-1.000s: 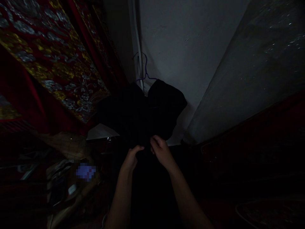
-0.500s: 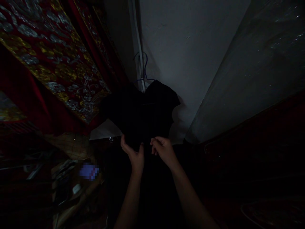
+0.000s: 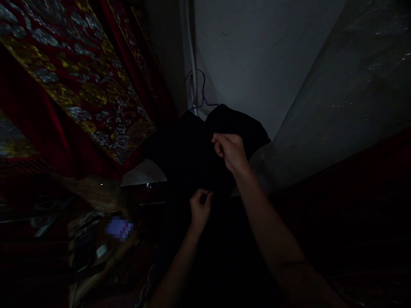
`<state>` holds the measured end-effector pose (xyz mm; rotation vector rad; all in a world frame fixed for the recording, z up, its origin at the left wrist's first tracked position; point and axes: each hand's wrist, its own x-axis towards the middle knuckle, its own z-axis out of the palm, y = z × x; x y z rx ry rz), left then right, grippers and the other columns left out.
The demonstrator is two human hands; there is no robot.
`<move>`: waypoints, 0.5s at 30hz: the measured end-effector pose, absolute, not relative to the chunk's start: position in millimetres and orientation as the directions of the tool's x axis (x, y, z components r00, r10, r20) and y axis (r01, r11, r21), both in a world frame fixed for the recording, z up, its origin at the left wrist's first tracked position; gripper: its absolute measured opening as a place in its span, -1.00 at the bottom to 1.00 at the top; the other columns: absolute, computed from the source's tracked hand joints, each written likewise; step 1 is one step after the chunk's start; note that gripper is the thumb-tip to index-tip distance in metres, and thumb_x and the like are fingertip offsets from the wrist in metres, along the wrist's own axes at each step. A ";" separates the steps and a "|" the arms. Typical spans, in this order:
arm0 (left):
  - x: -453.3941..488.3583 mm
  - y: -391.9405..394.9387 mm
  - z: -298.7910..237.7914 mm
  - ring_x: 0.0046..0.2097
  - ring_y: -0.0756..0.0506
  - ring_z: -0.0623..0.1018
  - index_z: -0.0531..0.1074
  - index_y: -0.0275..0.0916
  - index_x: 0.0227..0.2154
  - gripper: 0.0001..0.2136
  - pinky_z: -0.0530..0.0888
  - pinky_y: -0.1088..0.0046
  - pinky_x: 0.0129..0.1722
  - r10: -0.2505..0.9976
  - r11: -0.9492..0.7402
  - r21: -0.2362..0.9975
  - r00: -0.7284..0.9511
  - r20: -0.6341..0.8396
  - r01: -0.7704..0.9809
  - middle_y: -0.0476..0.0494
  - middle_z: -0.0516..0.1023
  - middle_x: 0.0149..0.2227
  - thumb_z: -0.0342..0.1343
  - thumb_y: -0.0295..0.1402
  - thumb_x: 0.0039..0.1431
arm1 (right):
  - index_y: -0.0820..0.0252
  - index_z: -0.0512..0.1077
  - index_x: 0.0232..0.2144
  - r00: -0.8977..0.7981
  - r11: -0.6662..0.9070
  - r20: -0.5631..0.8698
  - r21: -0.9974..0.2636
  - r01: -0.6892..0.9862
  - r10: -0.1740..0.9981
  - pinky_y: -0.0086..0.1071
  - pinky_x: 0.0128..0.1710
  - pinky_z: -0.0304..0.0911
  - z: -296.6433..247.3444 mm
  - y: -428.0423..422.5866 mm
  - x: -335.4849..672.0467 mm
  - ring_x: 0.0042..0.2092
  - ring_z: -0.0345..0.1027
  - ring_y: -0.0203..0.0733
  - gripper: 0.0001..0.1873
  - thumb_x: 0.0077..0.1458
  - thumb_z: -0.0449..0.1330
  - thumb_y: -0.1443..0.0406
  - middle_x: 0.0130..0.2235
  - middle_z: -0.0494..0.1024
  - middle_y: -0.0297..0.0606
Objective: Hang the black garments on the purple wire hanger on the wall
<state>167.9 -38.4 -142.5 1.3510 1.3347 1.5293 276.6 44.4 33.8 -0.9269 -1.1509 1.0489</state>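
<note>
A black short-sleeved garment (image 3: 183,145) hangs from a thin purple hanger (image 3: 204,92) against the wall. In front of its lower chest, my left hand (image 3: 201,207) is closed, thumb and forefinger pinched at the cloth. Higher up, my right hand (image 3: 230,150) is held before the chest near the neckline, its thumb and fingertips pressed together. Whatever sits in that pinch is too small or dark to make out. Deep shadow hides the folds and lower part of the garment.
Red cloth with gold and silver embroidery (image 3: 93,94) hangs at left. A pale cable (image 3: 191,42) runs down the wall (image 3: 250,55) behind the hanger. Clear sheeting (image 3: 346,85) covers the right side. Low left lie a blurred blue item (image 3: 118,228) and a small white object (image 3: 102,251).
My right hand has risen from beside the left hand to the upper chest of the garment. My left hand has moved right and closed from a spread grip. The garment's right sleeve now spreads wider.
</note>
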 end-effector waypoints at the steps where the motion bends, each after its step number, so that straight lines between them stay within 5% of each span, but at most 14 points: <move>1: 168.5 -33.6 -145.2 -0.35 -0.08 0.43 0.46 -0.20 -0.51 -0.81 0.33 0.47 -0.27 0.951 -0.209 0.970 -0.205 0.231 0.121 -0.03 0.45 -0.48 0.23 -0.23 0.12 | 0.22 0.36 -0.59 0.083 0.289 0.279 -0.946 -0.147 0.957 -0.55 -0.72 -0.12 47.5 54.1 277.2 -0.72 0.02 -0.48 -0.68 0.08 0.23 0.15 -0.73 0.23 -0.48; 5: 162.0 -12.2 -118.7 -0.30 -0.08 0.47 0.51 -0.21 -0.44 -0.84 0.37 0.46 -0.21 0.942 -0.304 0.939 -0.098 0.322 0.161 -0.07 0.50 -0.41 0.24 -0.24 0.13 | 0.22 0.37 -0.57 -0.010 0.354 0.356 -0.931 -0.092 0.934 -0.58 -0.72 -0.10 71.3 61.3 275.8 -0.71 0.05 -0.49 -0.69 0.14 0.19 0.19 -0.72 0.29 -0.44; 10: 142.6 15.8 -12.6 -0.14 -0.09 0.54 0.37 -0.14 0.18 -0.59 0.42 0.38 -0.03 0.692 -0.679 0.698 -0.122 0.712 0.225 -0.16 0.56 -0.11 0.11 -0.25 0.30 | 0.22 0.39 -0.53 -0.080 0.441 0.439 -0.898 0.011 0.895 -0.58 -0.71 -0.06 63.8 43.3 279.0 -0.71 0.10 -0.47 -0.63 0.18 0.20 0.08 -0.71 0.32 -0.44; 15: 133.1 43.2 57.5 -0.17 -0.09 0.53 0.52 -0.24 -0.24 -0.83 0.42 0.37 -0.05 0.515 -0.767 0.413 0.087 0.853 0.491 -0.14 0.56 -0.24 0.06 -0.30 0.35 | 0.25 0.42 -0.50 -0.052 0.532 0.529 -0.844 0.071 0.847 -0.56 -0.67 -0.04 59.3 43.7 278.4 -0.68 0.13 -0.47 -0.62 0.22 0.18 0.08 -0.68 0.33 -0.43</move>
